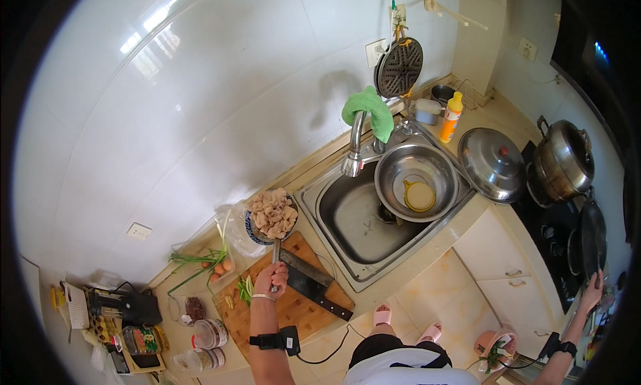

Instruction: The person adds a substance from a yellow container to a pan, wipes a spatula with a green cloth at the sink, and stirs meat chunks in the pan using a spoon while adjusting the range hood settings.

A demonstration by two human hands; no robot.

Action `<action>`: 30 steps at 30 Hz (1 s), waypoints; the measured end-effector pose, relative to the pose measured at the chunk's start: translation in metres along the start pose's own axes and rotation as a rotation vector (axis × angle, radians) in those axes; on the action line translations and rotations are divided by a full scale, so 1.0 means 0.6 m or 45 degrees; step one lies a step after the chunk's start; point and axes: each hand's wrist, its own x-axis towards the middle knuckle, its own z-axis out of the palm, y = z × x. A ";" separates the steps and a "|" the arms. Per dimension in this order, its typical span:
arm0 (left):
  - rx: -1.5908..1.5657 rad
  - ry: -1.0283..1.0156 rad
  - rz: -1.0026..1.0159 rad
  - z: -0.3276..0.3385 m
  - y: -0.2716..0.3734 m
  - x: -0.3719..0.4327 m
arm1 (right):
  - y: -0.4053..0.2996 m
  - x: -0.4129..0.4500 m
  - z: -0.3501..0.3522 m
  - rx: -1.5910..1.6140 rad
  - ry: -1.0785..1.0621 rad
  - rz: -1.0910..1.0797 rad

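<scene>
My left hand (272, 280) is closed around the metal handle (276, 252) of a utensil whose head is hidden by a heap of pale meat pieces (273, 214). Under the meat is a blue-and-white patterned bowl (253, 230). A wooden cutting board (295, 330) lies beneath that hand, bearing a broad cleaver (306, 277), cut green onion pieces (245, 291) and small pale slivers (230, 302). Far to the right, my right hand (592, 292) grips the handle of a dark frying pan (594, 237), tilted at the stove's edge.
A steel basin (435, 154) rests on the sink (345, 234) under a faucet (354, 144). A large lid (491, 164) and a steel pot (561, 159) stand by the black stove (546, 234). Eggs (219, 269) and jars (210, 333) are left of the board; a bin (493, 347) stands below.
</scene>
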 end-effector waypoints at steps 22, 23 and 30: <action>0.026 -0.163 -0.323 0.098 -0.249 -0.126 | 0.069 0.012 -0.053 0.258 0.041 0.142; 0.047 -0.197 -0.339 0.105 -0.271 -0.115 | 0.104 0.024 -0.068 0.276 0.051 0.091; 0.024 -0.236 -0.428 0.135 -0.380 -0.123 | 0.037 0.010 -0.083 0.361 -0.039 0.242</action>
